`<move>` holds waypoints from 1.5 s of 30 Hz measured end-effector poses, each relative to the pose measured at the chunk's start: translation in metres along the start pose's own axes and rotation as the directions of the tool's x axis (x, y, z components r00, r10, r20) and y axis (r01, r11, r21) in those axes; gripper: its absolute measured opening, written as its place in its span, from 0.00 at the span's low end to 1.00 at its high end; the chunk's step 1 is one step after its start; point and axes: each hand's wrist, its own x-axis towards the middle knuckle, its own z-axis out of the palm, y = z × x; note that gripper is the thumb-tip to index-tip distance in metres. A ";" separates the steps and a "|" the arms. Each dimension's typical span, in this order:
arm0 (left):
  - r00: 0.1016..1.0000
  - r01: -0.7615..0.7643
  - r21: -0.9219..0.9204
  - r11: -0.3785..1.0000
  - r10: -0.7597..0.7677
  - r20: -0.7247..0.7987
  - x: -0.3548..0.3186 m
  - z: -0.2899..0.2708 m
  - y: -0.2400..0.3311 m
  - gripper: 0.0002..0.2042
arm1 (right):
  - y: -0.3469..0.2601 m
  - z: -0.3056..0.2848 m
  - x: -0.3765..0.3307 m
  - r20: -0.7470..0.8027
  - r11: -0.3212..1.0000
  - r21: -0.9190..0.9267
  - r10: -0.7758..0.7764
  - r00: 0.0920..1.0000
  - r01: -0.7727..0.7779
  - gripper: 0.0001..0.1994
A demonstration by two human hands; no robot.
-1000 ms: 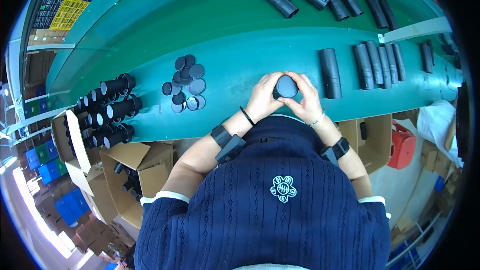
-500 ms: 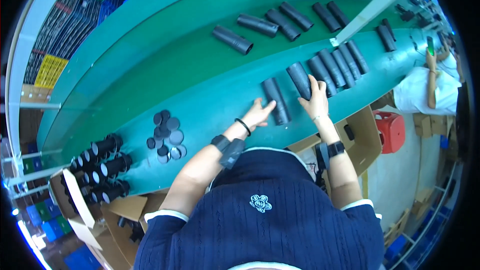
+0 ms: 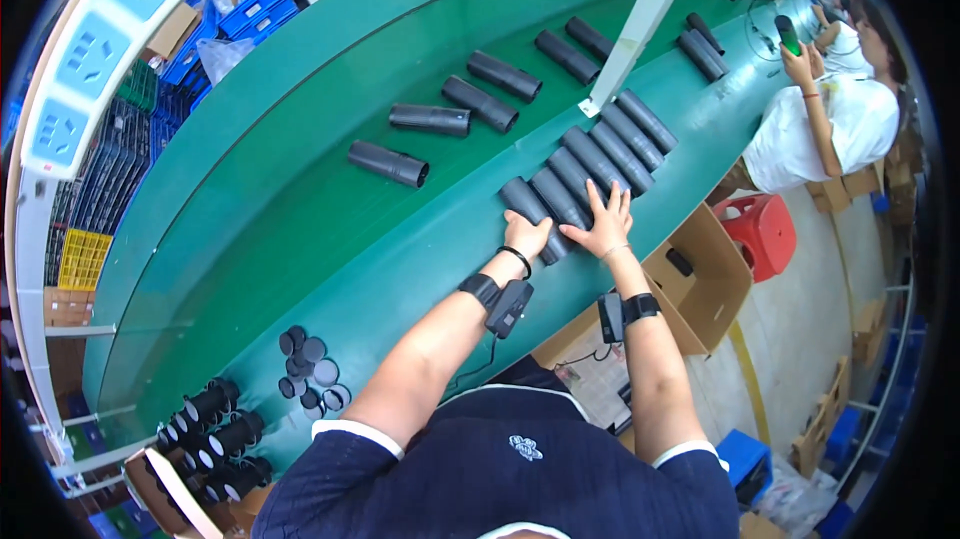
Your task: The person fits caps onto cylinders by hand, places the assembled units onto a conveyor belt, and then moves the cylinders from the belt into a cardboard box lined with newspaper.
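Note:
On the green bench in front of me, several black cylindrical tubes [image 3: 616,151] lie side by side in a slanting row. My left hand [image 3: 526,238] grips the leftmost black tube [image 3: 524,201] from its left side, the thumb over its top. My right hand [image 3: 604,229] rests on the neighbouring tubes with its fingers spread, thumb toward the left hand's tube. The near ends of some tubes are hidden under my hands.
More black tubes [image 3: 428,120] lie on the sunken green belt [image 3: 300,209] beyond. Dark round caps [image 3: 312,350] and upright black parts [image 3: 236,432] stand at left. An open carton [image 3: 716,284] and red stool [image 3: 768,237] are at right, near a seated person [image 3: 825,124] holding a phone.
The two tubes that lay apart from the row now lie against its left end. My right hand has let go of its tube and spread its fingers. The view has shifted.

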 end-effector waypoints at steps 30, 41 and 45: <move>0.967 -0.100 -0.302 0.948 0.164 0.194 0.062 0.085 0.070 0.41 | 0.291 -0.033 0.314 -0.279 0.968 0.193 0.209 0.937 -0.158 0.28; 0.947 -0.272 -0.105 0.956 0.286 0.148 0.078 0.101 0.070 0.43 | 0.304 -0.044 0.313 -0.448 0.981 0.087 0.195 0.872 -0.175 0.25; 0.966 -0.120 -0.093 0.988 0.138 0.216 0.060 0.074 0.080 0.45 | 0.236 -0.062 0.226 -0.692 0.959 0.195 -0.015 0.722 0.207 0.21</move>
